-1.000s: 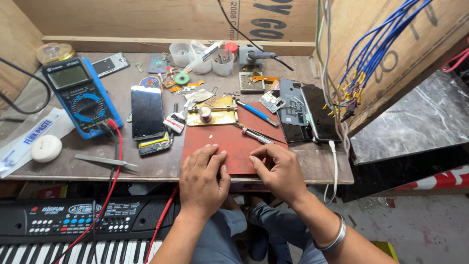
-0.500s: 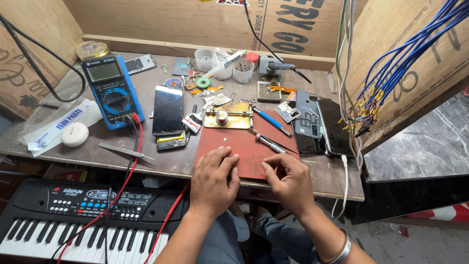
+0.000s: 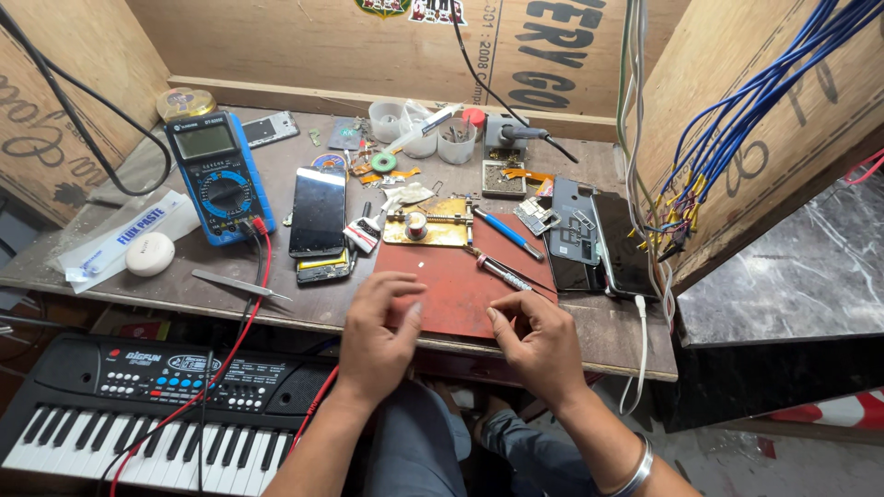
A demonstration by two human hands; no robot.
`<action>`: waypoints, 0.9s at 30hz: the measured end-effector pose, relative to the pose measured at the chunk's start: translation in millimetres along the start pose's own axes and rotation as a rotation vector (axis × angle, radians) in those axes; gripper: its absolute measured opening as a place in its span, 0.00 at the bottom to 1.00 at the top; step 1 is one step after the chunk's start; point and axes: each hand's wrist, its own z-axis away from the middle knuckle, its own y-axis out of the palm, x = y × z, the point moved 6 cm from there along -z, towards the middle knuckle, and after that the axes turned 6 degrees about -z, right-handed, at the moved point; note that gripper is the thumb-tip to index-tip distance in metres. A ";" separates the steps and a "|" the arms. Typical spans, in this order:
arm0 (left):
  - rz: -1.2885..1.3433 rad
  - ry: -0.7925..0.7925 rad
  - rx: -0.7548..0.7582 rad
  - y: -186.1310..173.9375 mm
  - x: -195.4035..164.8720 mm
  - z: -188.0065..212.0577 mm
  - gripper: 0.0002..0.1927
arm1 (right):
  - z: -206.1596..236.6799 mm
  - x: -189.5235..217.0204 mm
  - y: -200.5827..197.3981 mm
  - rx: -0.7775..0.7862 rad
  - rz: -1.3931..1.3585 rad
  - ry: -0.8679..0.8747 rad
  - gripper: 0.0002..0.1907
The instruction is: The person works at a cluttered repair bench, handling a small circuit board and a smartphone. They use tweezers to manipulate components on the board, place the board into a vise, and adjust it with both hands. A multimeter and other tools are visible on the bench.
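Red work mat [image 3: 451, 281] at table [image 3: 304, 299] front edge, left hand [image 3: 378, 336] and right hand [image 3: 539, 336] resting on its near rim, fingers loosely curled, holding nothing; screwdriver [image 3: 502, 270] nearest; keep wrists braced low.

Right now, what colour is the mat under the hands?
Reddish-brown mat, under both hands; head view shows it.

Bare red mat [image 3: 451, 285] ahead of both hands; screwdriver [image 3: 502, 273], gold clamp [image 3: 425, 225], phones beyond.
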 end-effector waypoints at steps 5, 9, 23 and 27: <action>-0.073 -0.080 -0.218 -34.9 20.3 -8.5 0.10 | 0.0 -1.3 -3.4 -0.004 -0.010 -0.013 0.04; -0.052 -0.167 -0.364 -69.6 42.9 -16.2 0.09 | 0.4 -2.5 -5.1 0.001 -0.005 0.000 0.04; -0.451 -0.258 -0.078 -65.5 85.6 -85.7 0.25 | -3.1 -5.3 -13.4 0.022 -0.013 -0.043 0.04; -0.654 -0.319 0.026 -43.5 92.8 -107.8 0.34 | -4.2 -2.5 -15.4 0.021 -0.005 -0.069 0.04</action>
